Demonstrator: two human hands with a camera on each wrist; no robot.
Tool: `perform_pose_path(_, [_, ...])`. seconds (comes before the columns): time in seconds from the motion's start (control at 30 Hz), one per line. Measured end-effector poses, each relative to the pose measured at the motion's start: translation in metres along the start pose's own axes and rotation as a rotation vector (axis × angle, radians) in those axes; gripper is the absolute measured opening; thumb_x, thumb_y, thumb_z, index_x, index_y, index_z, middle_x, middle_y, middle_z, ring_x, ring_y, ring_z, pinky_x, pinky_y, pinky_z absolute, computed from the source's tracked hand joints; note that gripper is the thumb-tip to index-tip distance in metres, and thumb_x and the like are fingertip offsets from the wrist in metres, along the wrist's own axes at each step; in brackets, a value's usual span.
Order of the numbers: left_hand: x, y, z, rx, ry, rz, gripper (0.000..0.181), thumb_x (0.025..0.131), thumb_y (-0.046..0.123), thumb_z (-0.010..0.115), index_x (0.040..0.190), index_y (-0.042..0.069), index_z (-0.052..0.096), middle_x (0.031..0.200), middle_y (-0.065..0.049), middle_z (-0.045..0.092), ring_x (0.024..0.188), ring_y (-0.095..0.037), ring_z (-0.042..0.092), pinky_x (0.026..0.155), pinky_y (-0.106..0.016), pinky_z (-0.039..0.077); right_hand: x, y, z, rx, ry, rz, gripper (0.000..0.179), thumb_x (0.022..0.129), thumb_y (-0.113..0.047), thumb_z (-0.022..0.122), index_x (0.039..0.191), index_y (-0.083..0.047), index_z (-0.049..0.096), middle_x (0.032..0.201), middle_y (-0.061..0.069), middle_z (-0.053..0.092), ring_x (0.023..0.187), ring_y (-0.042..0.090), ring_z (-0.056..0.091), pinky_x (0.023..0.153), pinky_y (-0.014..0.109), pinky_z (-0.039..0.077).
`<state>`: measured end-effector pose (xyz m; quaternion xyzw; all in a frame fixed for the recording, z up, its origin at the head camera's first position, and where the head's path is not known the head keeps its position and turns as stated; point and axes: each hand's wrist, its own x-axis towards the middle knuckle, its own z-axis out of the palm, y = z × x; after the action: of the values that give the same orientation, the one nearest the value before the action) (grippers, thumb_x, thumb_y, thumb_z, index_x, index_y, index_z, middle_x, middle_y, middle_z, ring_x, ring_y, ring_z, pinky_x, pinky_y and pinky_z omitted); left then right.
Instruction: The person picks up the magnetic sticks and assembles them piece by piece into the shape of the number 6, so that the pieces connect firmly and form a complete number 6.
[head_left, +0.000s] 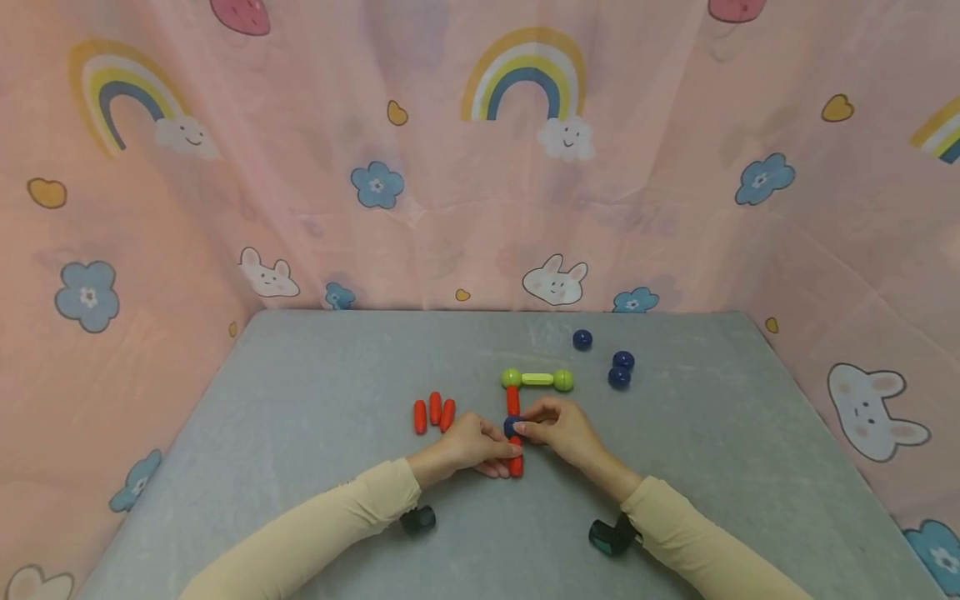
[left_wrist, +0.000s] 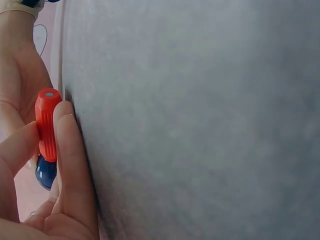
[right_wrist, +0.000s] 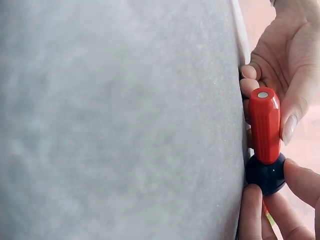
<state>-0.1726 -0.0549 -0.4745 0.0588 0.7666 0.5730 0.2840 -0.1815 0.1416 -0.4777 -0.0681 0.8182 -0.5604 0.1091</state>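
Has, at left on the surface (head_left: 300, 375), three loose red rods (head_left: 435, 408), lengthwise roughly near-to-far. Pinches with the left hand (head_left: 472, 442), open only to its width, the near red rod (head_left: 516, 467) at centre, aligned near-to-far (silver-tipped end toward the person). Grips with the right hand (head_left: 566, 429) the blue ball (head_left: 512, 425) at the rod's far end, in line with a far red rod (head_left: 513, 400) and near a crosswise green bar (head_left: 537, 379). Farther right, has three spare blue balls (head_left: 619, 377).

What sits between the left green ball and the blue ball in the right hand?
A red stick spans from the left green ball to the blue ball that the right hand pinches; the head view shows it.
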Motion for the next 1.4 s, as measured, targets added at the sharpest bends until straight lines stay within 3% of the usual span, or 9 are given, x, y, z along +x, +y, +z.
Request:
perform_pose_path(0.33, [-0.001, -0.001, 0.0, -0.009, 0.02, -0.001, 0.017, 0.084, 0.019, 0.079, 0.083, 0.002, 0.077, 0.065, -0.007, 0.073, 0.056, -0.009, 0.068, 0.057, -0.025, 0.059, 0.002, 0.0, 0.0, -0.008, -0.001, 0.018, 0.024, 0.085, -0.017, 0.078, 0.1, 0.0, 0.071, 0.092, 0.012, 0.075, 0.073, 0.007, 0.066, 0.065, 0.021, 0.055])
perform_pose_path(0.73, [-0.001, -0.002, 0.001, -0.012, 0.027, 0.001, 0.015, 0.084, 0.017, 0.079, 0.084, 0.002, 0.078, 0.067, -0.009, 0.074, 0.057, -0.009, 0.069, 0.058, -0.026, 0.06, 0.001, -0.005, -0.013, 0.011, -0.092, 0.039, 0.03, 0.089, -0.014, 0.073, 0.112, 0.004, 0.067, 0.103, 0.018, 0.074, 0.082, 0.009, 0.069, 0.074, 0.027, 0.059])
perform_pose_path(0.97, [-0.002, -0.001, 0.001, 0.002, 0.028, 0.0, 0.017, 0.083, 0.019, 0.08, 0.084, 0.002, 0.078, 0.067, -0.008, 0.074, 0.056, -0.008, 0.068, 0.057, -0.024, 0.059, 0.004, -0.002, -0.049, -0.058, -0.059, -0.024, 0.034, 0.091, -0.017, 0.072, 0.117, 0.004, 0.066, 0.111, 0.02, 0.071, 0.089, 0.013, 0.068, 0.078, 0.027, 0.059])
perform_pose_path(1.23, [0.0, -0.003, 0.0, -0.01, 0.019, 0.001, 0.016, 0.083, 0.02, 0.079, 0.085, 0.004, 0.078, 0.07, -0.007, 0.075, 0.058, -0.008, 0.069, 0.059, -0.025, 0.06, 0.013, -0.004, -0.109, -0.248, 0.122, -0.073, 0.032, 0.095, -0.022, 0.067, 0.119, 0.001, 0.067, 0.118, 0.021, 0.069, 0.09, 0.007, 0.065, 0.078, 0.027, 0.057])
perform_pose_path(1.4, [0.002, -0.005, -0.002, -0.018, 0.011, 0.0, 0.015, 0.083, 0.02, 0.079, 0.084, 0.005, 0.078, 0.07, -0.006, 0.074, 0.059, -0.008, 0.069, 0.059, -0.025, 0.06, 0.017, 0.004, -0.139, -0.357, 0.206, -0.07, 0.036, 0.097, -0.031, 0.064, 0.122, -0.004, 0.067, 0.12, 0.019, 0.069, 0.094, 0.0, 0.059, 0.087, 0.033, 0.052])
